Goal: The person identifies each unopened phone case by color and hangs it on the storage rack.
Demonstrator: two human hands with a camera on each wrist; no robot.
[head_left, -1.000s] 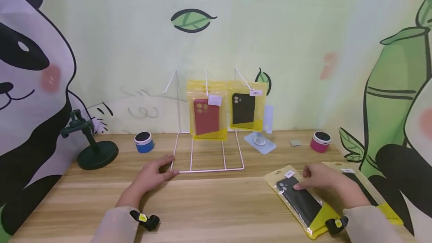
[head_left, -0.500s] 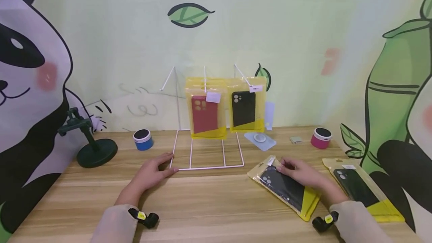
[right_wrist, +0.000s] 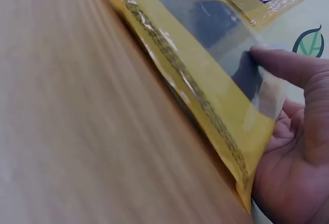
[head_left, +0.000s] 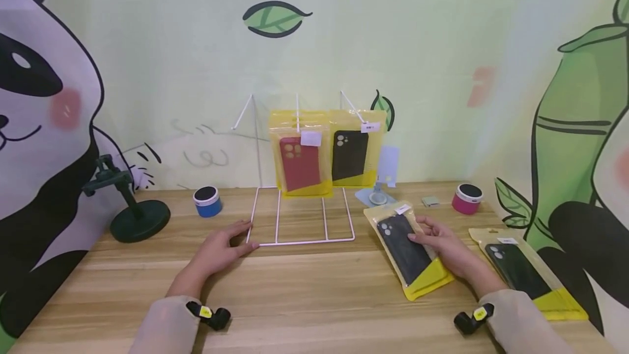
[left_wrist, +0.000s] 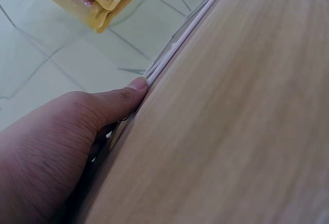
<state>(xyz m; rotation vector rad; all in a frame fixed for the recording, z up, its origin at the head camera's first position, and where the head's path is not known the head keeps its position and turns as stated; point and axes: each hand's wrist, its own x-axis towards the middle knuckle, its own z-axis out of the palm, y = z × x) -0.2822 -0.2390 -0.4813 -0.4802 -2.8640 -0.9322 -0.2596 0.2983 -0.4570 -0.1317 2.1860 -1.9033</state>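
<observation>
My right hand (head_left: 444, 245) grips a clear-and-yellow bag with a black phone case inside (head_left: 403, 247) by its right edge, thumb on the front. The bag is tilted, its top raised off the table; in the right wrist view its yellow lower part (right_wrist: 195, 90) shows close up. My left hand (head_left: 221, 250) rests at the front left corner of a white wire display rack (head_left: 304, 243), thumb on the front bar and a finger at the side bar. From the rack's middle hook hang bags with a red phone case (head_left: 300, 165) in front; a bagged black case (head_left: 350, 154) hangs from the right hook.
Another bagged dark phone case (head_left: 518, 269) lies at the right. Behind the rack's right side stands a light-blue stand (head_left: 388, 165). A pink speaker-like cylinder (head_left: 467, 199), a small grey-green piece (head_left: 430, 201), a blue cylinder (head_left: 208, 202) and a dark green stand (head_left: 140, 222) line the back.
My right hand has carried the bagged black phone case left from beside the other bag, then turned it more upright and lifted its top. My left hand has stayed at the rack corner.
</observation>
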